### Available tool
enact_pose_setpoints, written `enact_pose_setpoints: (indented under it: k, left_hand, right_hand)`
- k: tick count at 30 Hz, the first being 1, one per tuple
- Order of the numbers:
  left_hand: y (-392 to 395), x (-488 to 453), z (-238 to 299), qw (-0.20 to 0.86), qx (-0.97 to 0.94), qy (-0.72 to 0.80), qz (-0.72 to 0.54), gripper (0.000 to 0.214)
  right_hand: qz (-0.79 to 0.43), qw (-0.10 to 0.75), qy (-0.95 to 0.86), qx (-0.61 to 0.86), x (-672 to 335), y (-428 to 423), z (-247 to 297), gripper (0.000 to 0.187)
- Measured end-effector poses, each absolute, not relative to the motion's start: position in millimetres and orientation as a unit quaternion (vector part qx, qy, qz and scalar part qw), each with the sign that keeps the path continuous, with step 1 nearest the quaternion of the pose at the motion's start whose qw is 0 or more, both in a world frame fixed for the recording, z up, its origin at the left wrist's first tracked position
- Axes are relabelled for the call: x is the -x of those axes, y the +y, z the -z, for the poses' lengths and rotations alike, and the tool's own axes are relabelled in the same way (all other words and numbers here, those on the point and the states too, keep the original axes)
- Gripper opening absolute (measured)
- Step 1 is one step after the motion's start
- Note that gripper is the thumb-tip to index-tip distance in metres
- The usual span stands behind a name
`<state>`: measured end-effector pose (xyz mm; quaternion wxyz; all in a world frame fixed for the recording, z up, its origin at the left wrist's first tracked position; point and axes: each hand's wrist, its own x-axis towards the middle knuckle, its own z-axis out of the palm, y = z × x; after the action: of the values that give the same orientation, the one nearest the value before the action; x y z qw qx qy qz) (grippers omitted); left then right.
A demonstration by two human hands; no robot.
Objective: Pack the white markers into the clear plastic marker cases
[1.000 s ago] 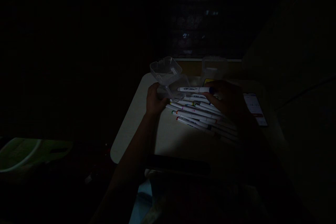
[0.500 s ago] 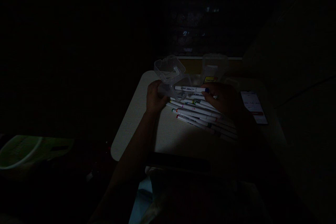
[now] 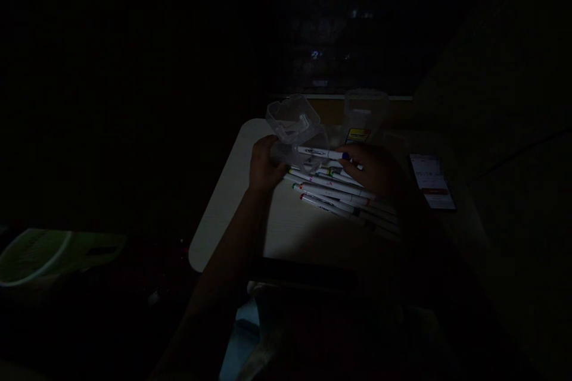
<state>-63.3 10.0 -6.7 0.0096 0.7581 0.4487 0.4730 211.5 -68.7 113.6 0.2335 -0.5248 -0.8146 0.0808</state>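
Leftward goes the white marker (image 3: 315, 151) since the earlier frame, and the clear case (image 3: 282, 153) shifts slightly right to meet it. Watching from afar, I see the right hand (image 3: 373, 168) pinching the marker's blue end between thumb and fingertips, so its body points left from them, the long axis nearly crosswise and aimed at the case. The left hand (image 3: 263, 164) is curled around the case's left side, gripping it, with the lid (image 3: 292, 119) standing open. The marker's leading end overlaps the clear plastic, though I cannot tell whether it is inside or in front. Just below, loose markers (image 3: 333, 191) lie fanned on the table (image 3: 223, 202), nearer the right hand
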Motion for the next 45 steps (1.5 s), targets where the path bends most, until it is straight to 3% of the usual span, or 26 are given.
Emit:
enact_pose_setpoints:
  k: [45]
  left_hand:
    - [11,63,5,0.019,-0.758,0.454,-0.468,0.077]
  right_hand:
    - [-0.112,0.246,-0.818,0.507,-213,-67,-108,0.034]
